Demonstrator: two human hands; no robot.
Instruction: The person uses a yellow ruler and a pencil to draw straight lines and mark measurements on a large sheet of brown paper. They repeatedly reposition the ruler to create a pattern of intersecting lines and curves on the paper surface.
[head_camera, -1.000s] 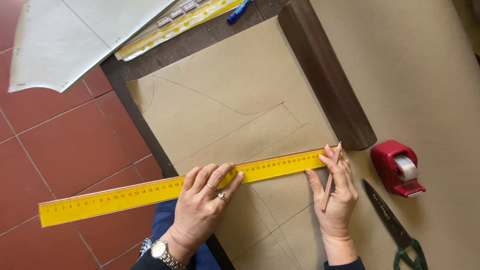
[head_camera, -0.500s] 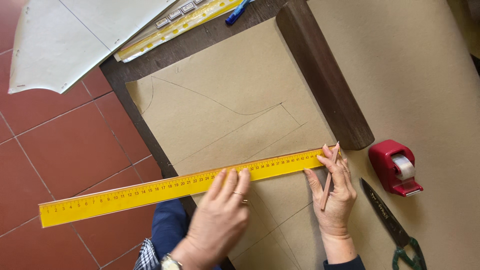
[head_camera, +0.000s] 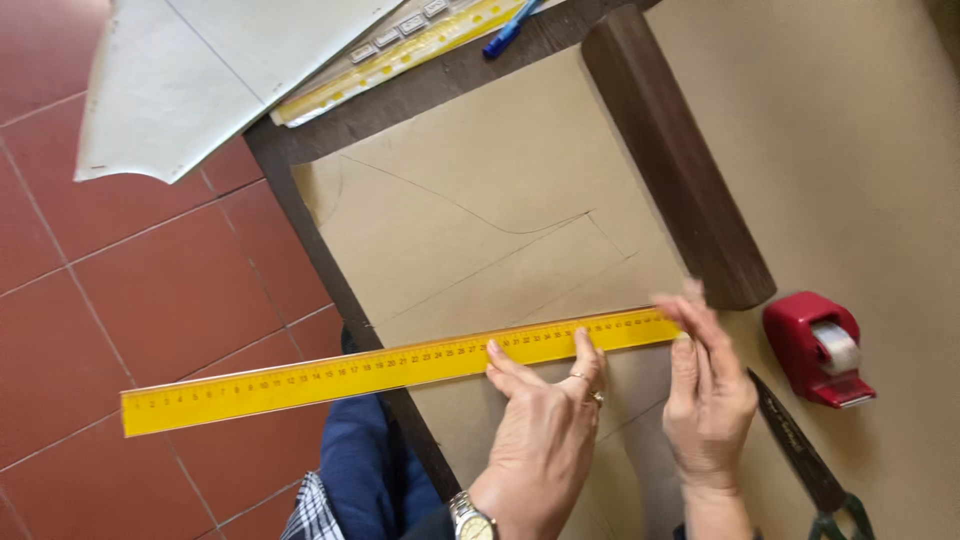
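A long yellow ruler (head_camera: 330, 375) lies slanted across brown pattern paper (head_camera: 480, 170) marked with pencil lines; its left half juts out over the floor. My left hand (head_camera: 545, 430), with a ring and a wristwatch, presses spread fingertips on the ruler's near edge. My right hand (head_camera: 705, 390) is blurred, fingers stretched out at the ruler's right end. No pencil shows in it now.
A dark wooden block (head_camera: 675, 150) weighs the paper down. A red tape dispenser (head_camera: 815, 350) and scissors (head_camera: 800, 455) lie to the right. White pattern sheets (head_camera: 170, 80), a plastic sleeve (head_camera: 400, 50) and a blue pen (head_camera: 508, 28) sit at the far edge. Red floor tiles (head_camera: 120, 290) are on the left.
My left hand has slid right along the ruler, closer to my right hand. My right hand has shifted at the ruler's end and the pencil it held is no longer visible.
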